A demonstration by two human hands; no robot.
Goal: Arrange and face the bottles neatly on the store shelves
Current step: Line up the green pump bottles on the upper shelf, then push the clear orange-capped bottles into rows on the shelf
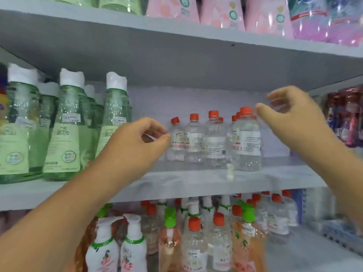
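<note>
Head view: hands (137, 140) beside bottles (214, 140)

Honestly not much gear to report: both forearms are bare all the way to the frame edge, no sleeves showing. The left hand (137, 142) and right hand (290, 118) are bare too, with short nails, and the right one's a bit motion-blurred.
</note>
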